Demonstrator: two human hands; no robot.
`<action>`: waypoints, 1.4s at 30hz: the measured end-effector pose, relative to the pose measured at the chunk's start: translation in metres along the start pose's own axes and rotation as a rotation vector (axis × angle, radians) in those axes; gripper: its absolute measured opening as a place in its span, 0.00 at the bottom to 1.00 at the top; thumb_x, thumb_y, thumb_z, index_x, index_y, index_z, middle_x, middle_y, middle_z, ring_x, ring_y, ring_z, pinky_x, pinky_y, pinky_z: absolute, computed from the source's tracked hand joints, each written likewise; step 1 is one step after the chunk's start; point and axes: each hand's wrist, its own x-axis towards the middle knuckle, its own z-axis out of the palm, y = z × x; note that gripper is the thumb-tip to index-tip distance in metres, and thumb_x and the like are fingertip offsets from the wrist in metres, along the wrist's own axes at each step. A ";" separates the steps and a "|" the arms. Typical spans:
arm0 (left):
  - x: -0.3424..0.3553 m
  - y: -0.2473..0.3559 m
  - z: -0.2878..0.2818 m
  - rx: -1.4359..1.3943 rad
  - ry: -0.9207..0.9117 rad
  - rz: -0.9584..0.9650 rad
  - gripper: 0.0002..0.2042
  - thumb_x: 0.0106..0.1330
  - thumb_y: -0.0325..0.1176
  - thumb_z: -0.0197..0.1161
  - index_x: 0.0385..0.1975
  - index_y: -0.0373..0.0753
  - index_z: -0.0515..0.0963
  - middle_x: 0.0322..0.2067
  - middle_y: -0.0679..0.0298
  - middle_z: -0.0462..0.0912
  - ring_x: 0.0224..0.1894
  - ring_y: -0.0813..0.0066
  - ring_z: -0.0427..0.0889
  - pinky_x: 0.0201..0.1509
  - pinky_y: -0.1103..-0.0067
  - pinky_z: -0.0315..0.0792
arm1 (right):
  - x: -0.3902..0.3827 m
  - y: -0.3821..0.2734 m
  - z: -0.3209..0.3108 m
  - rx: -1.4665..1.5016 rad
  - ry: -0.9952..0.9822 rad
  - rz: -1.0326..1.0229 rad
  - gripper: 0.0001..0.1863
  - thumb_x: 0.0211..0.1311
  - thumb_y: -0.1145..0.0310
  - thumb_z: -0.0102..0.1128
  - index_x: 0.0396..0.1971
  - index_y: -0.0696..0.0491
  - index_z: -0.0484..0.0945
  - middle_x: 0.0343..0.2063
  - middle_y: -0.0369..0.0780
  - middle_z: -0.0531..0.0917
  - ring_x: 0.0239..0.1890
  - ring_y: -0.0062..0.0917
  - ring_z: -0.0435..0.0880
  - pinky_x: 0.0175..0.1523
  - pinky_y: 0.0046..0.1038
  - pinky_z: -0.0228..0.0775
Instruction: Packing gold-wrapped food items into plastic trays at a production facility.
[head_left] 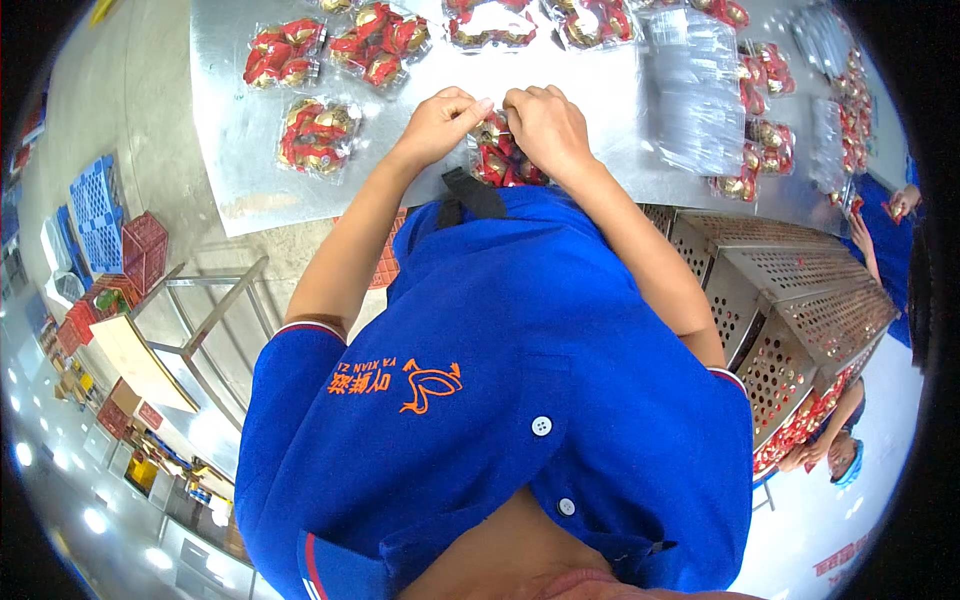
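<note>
A clear plastic bag [497,162] of red-and-gold wrapped pieces lies at the steel table's near edge, close against my body. My left hand [443,124] is closed at its upper left, thumb and fingers pinching near the top. On the upper right, my right hand [549,130] has curled fingers at the same top edge and covers part of the bag. The fingertips are close together, and the plastic between them is hard to make out.
Similar filled bags lie left [318,136] and along the far side [382,43] of the steel table [240,185]. To the right is a stack of clear flat plastic bags [697,95]. Perforated metal bins [800,270] stand below right. A co-worker's hand [904,203] shows at the right.
</note>
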 end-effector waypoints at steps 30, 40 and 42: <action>-0.044 -0.028 0.032 -0.371 0.057 -0.488 0.09 0.53 0.34 0.60 0.28 0.35 0.76 0.22 0.66 0.78 0.21 0.81 0.74 0.24 0.83 0.68 | 0.034 -0.002 0.021 -0.124 -0.597 0.280 0.15 0.54 0.72 0.46 0.36 0.61 0.79 0.39 0.53 0.80 0.39 0.46 0.81 0.46 0.41 0.72; -0.039 -0.017 0.034 -0.392 0.078 -0.473 0.05 0.54 0.29 0.58 0.27 0.35 0.73 0.17 0.68 0.74 0.17 0.82 0.71 0.22 0.84 0.67 | -0.029 0.102 -0.003 0.687 -0.671 0.551 0.28 0.58 0.46 0.54 0.43 0.59 0.75 0.37 0.42 0.80 0.33 0.24 0.78 0.39 0.28 0.74; -0.040 -0.010 0.037 -0.424 0.096 -0.510 0.03 0.56 0.27 0.56 0.27 0.35 0.72 0.19 0.68 0.74 0.19 0.83 0.72 0.24 0.86 0.67 | -0.061 0.063 -0.015 0.925 -0.631 0.735 0.35 0.57 0.40 0.53 0.51 0.56 0.70 0.46 0.42 0.75 0.45 0.26 0.75 0.45 0.30 0.73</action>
